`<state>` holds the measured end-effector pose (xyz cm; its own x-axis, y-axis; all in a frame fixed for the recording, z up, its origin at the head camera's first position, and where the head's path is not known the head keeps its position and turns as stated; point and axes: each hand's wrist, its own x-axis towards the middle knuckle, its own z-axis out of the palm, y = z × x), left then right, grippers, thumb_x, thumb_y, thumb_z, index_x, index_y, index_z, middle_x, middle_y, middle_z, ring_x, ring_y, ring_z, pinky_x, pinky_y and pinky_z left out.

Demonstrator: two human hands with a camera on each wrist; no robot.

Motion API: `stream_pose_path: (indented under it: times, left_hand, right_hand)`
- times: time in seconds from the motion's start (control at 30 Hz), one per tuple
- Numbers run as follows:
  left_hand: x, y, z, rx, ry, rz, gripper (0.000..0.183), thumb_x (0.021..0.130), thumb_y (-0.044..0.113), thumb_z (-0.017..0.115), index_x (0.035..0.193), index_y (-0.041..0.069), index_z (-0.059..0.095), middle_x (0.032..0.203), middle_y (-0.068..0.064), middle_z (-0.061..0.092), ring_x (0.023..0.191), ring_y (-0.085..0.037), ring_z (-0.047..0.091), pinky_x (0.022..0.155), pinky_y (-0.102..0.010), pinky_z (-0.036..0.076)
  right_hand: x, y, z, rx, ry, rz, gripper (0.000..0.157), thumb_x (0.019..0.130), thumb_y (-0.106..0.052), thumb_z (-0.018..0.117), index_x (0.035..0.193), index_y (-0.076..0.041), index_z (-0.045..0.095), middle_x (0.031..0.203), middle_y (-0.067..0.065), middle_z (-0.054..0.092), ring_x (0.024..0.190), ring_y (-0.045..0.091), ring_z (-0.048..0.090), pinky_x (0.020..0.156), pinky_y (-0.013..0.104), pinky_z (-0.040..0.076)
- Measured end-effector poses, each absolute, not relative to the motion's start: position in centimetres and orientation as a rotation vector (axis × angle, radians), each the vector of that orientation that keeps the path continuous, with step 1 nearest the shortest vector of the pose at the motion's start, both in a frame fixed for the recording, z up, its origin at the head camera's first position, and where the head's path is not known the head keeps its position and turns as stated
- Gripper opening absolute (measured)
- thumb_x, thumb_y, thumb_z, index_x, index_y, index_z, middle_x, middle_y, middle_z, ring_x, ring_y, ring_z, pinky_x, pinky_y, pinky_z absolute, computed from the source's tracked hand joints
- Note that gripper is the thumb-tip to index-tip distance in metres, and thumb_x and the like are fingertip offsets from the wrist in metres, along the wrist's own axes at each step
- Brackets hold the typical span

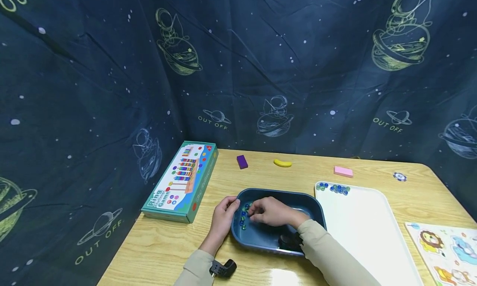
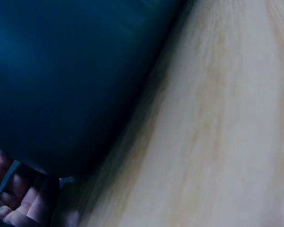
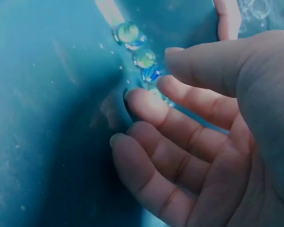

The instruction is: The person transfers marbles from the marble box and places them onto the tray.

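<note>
A dark blue rectangular basin sits on the table. My left hand grips its left end, thumb at the rim and fingers against the outer wall; part of those fingers shows in the left wrist view. Inside, several blue and green glass marbles lie along the left wall. My right hand reaches into the basin beside them. In the right wrist view its fingers are loosely bent, thumb apart from the index finger, with no marble seen between them. They partly cover the nearest marbles.
A white tray right of the basin holds several marbles at its far edge. Behind lie a purple block, a yellow toy banana, a pink block and a chip. A game box stands left, an animal puzzle board right.
</note>
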<state>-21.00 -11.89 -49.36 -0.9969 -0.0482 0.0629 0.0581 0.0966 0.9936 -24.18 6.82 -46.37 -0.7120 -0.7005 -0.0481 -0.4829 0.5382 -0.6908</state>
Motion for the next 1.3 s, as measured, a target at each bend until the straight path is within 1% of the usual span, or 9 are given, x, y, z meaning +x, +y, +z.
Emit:
stream_pose_path:
  times: [0.13,0.23,0.43,0.6,0.77,0.9,1.1,1.2,1.3]
  left_hand:
    - [-20.5,-11.7,-48.0,-0.007,-2.274,-2.061,0.026,0.090,0.019,0.056,0.105,-0.002,0.061,0.105,-0.020,0.061,0.090,-0.015,0.054,0.079,-0.024,0.042]
    - [-20.2,-11.7,-47.6,0.005,-2.288,-2.044,0.026,0.091,0.017,0.055,0.106,-0.003,0.061,0.105,-0.020,0.060,0.089,-0.014,0.053,0.079,-0.023,0.041]
    - [-21.0,-12.0,-49.2,0.008,-2.270,-2.036,0.026,0.089,0.021,0.057,0.103,-0.001,0.062,0.100,-0.018,0.062,0.086,-0.013,0.053,0.076,-0.023,0.042]
    - [-21.5,-12.0,-50.3,0.012,-2.255,-2.022,0.029,0.088,0.026,0.058,0.102,0.001,0.063,0.098,-0.014,0.064,0.084,-0.009,0.055,0.077,-0.022,0.042]
    - [-21.6,-11.9,-50.4,0.021,-2.237,-2.030,0.028,0.087,0.027,0.059,0.100,0.003,0.064,0.096,-0.011,0.065,0.084,-0.012,0.056,0.077,-0.023,0.043]
    - [-21.7,-12.0,-50.4,0.043,-2.240,-2.038,0.027,0.087,0.028,0.060,0.100,0.005,0.064,0.096,-0.010,0.065,0.086,-0.012,0.055,0.078,-0.023,0.042]
    - [-21.7,-11.9,-50.5,0.029,-2.235,-2.043,0.028,0.087,0.026,0.060,0.102,0.002,0.064,0.098,-0.014,0.064,0.085,-0.011,0.055,0.078,-0.022,0.042]
    - [-21.6,-11.9,-50.5,0.015,-2.239,-2.029,0.030,0.088,0.026,0.059,0.103,0.001,0.063,0.099,-0.015,0.064,0.085,-0.010,0.054,0.077,-0.022,0.042]
    - [-21.6,-11.9,-50.5,0.013,-2.246,-2.016,0.030,0.088,0.027,0.059,0.102,0.002,0.064,0.098,-0.014,0.064,0.085,-0.010,0.055,0.077,-0.022,0.042]
  right_hand:
    - [-24.1,6.5,-46.5,-0.978,2.432,-0.960,0.016,0.084,-0.020,0.065,0.097,-0.011,0.066,0.073,-0.010,0.062,0.060,0.001,0.052,0.054,0.020,0.042]
    - [-24.0,6.1,-46.5,-0.984,2.398,-0.952,0.017,0.083,-0.020,0.065,0.097,-0.010,0.066,0.069,-0.011,0.061,0.057,0.000,0.050,0.053,0.018,0.040]
    - [-23.4,5.5,-46.4,-0.996,2.282,-0.969,0.017,0.082,-0.019,0.066,0.095,-0.008,0.068,0.069,-0.009,0.064,0.058,-0.001,0.051,0.052,0.016,0.039]
    - [-23.0,5.2,-46.3,-1.022,2.106,-1.005,0.021,0.082,-0.015,0.066,0.100,-0.004,0.066,0.074,-0.007,0.067,0.064,-0.001,0.055,0.057,0.017,0.044]
    - [-22.6,5.1,-46.2,-1.006,1.881,-1.024,0.022,0.084,-0.008,0.062,0.105,-0.003,0.063,0.082,-0.004,0.067,0.070,0.003,0.059,0.061,0.021,0.049]
    - [-22.4,5.0,-46.3,-0.982,1.816,-1.021,0.017,0.085,-0.004,0.058,0.101,-0.006,0.064,0.082,-0.004,0.066,0.069,0.003,0.058,0.060,0.022,0.050]
    - [-22.2,5.1,-46.4,-1.033,1.833,-0.985,0.012,0.084,-0.001,0.056,0.091,-0.007,0.064,0.075,-0.006,0.063,0.064,0.004,0.057,0.057,0.023,0.050]
    - [-22.3,5.1,-46.3,-1.038,1.837,-0.976,0.014,0.083,0.001,0.055,0.090,-0.007,0.064,0.074,-0.005,0.063,0.063,0.004,0.057,0.057,0.024,0.051]
    - [-22.4,5.2,-46.2,-1.047,1.886,-0.984,0.013,0.083,-0.001,0.056,0.092,-0.006,0.065,0.077,-0.003,0.064,0.065,0.003,0.056,0.057,0.021,0.048]
